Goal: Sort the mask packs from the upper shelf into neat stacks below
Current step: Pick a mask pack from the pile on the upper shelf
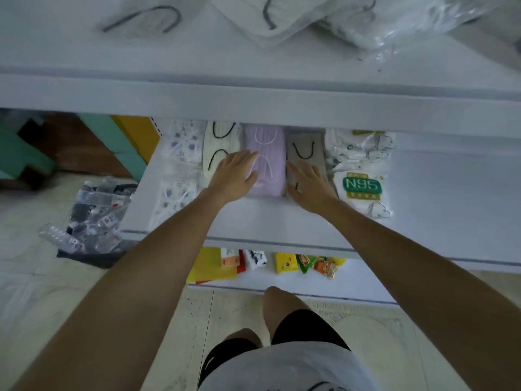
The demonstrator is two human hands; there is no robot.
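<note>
Plainly, both hands lie flat on the lower shelf (439, 193), fingers straight, grasping nothing; the left hand (234, 176) presses the lilac mask pack (267, 165) from its 9 o'clock side; the right hand (307, 183) presses from 3 o'clock, resting on a grey pack (304, 148); further toward 3 o'clock, a white pack (362, 187) reads "N95" in green; loose packs (270, 21) lie on the upper shelf (253, 88) at 12 o'clock.

both arms outstretched; left hand (235, 176), right hand (308, 183) flat, fingers straight.
</note>
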